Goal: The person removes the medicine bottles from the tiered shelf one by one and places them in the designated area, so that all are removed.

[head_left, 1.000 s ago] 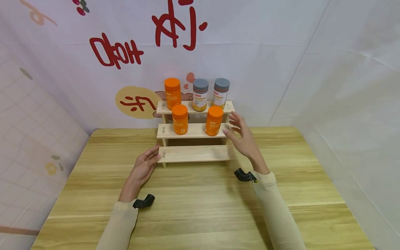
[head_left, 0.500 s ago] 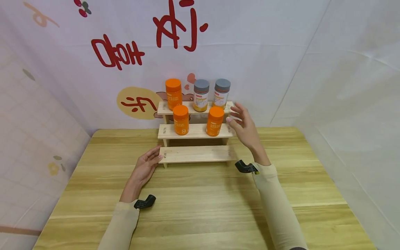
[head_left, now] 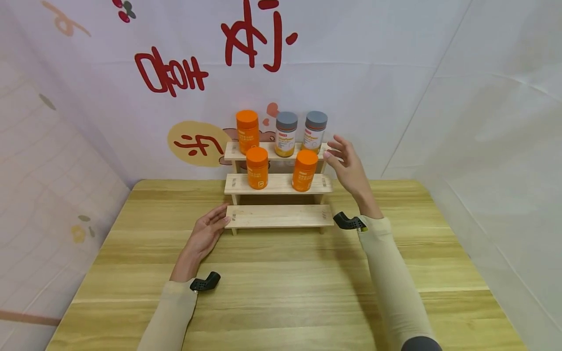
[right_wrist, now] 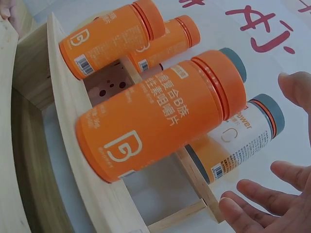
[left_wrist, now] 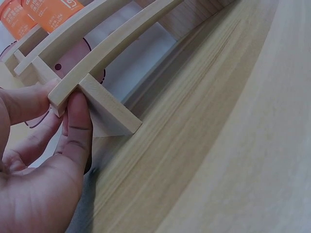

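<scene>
A three-step wooden display rack (head_left: 278,217) stands against the back wall. My left hand (head_left: 208,231) pinches the left end of its lowest shelf, thumb above and a finger underneath in the left wrist view. On the middle shelf stand two upright orange bottles, one left (head_left: 257,170) and one right (head_left: 305,173). The top shelf carries another orange bottle (head_left: 248,134) and two grey-capped bottles, a middle one (head_left: 286,139) and a right one (head_left: 313,138). Beside the top shelf's right end, my right hand (head_left: 351,168) is open with fingers apart, facing the right grey-capped bottle (right_wrist: 238,136).
The rack rests on a wood-grain table (head_left: 281,282). Close behind it hangs a white wall cloth (head_left: 377,97) with red lettering, and another white side wall (head_left: 57,170) borders the table on the left.
My right hand has moved up from beside the right orange bottle on the middle shelf to the top shelf's end. My left hand keeps its pinch, and the bottles stand as before.
</scene>
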The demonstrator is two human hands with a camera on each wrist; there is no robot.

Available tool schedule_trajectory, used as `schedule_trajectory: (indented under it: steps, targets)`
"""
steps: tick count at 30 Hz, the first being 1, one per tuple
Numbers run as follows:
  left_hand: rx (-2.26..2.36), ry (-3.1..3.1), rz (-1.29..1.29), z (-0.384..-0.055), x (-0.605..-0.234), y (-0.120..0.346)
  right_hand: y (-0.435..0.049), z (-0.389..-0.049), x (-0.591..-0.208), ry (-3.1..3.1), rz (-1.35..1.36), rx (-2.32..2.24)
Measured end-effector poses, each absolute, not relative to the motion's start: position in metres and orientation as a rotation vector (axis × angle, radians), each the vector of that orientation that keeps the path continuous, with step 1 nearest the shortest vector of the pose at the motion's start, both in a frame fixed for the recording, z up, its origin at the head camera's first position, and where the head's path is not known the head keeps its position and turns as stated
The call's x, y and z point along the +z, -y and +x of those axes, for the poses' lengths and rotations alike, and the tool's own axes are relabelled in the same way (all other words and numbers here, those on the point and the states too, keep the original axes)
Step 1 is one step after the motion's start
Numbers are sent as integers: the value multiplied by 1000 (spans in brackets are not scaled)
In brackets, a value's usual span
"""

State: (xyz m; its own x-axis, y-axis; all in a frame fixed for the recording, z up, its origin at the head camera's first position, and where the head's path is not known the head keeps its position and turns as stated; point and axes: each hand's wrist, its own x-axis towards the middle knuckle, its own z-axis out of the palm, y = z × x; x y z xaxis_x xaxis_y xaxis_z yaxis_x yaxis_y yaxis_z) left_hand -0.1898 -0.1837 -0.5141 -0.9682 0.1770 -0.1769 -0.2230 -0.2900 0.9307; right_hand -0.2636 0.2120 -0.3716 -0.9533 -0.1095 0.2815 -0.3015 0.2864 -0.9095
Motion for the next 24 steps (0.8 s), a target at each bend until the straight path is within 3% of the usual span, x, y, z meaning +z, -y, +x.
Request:
schedule_trajectory:
  steps: [24]
  targets:
    - [2330, -1694, -44, -192, -515, 184, -211, -304, -356, 2540, 316, 1691]
